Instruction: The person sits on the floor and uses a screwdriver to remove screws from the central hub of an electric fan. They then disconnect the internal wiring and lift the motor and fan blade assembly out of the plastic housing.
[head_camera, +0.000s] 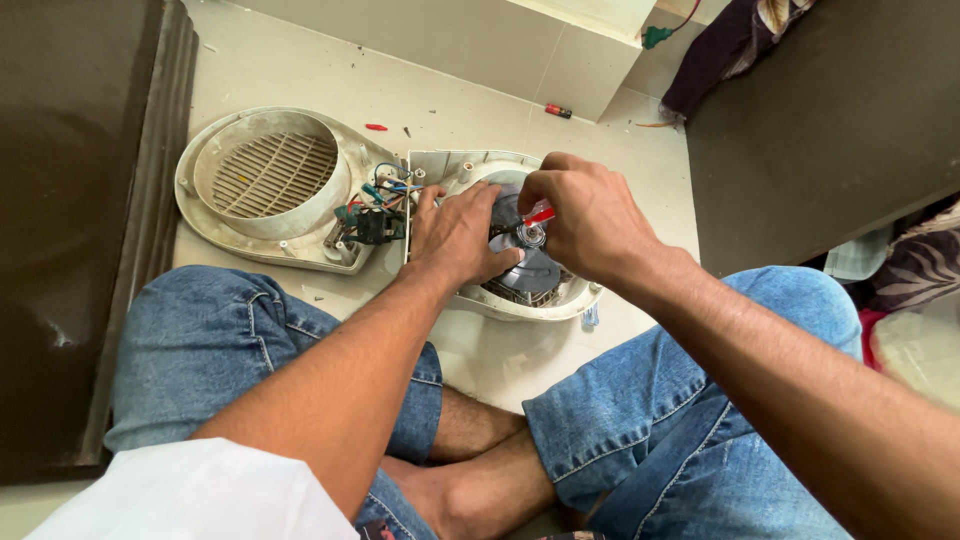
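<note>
Setting: person seated cross-legged on a tiled floor (480, 110), both hands over an opened fan unit.
Housing: white rear shell (470, 165) lies on the floor between the knees, open side up.
Fan wheel: dark impeller (535, 272) sits inside the housing, hub (531, 236) upward.
Left hand: left hand (455, 235) lies flat on the wheel, fingers spread over its left half, pressing down; not closed around anything.
Right hand: right hand (590, 215) is closed on a red-handled tool (540, 213), probably a small screwdriver; only a short piece of the handle shows.
Tool tip: points at the hub; contact is hidden by the fingers.
Front cover: grille cover (270, 180) lies just left of the housing, touching it, inner face up.
Wiring: black switch block and coloured wires (372, 222) sit between cover and housing, joined to both.
Loose items: a red-and-black battery (558, 110) by the wall step; a small red piece (376, 127) behind the cover.
Method, step in hand: keep the left palm firm so the wheel cannot turn.
Method, tool: hold the tool square to the hub and press before twisting.
Method, caution: keep the wires slack; do not drag the cover.
</note>
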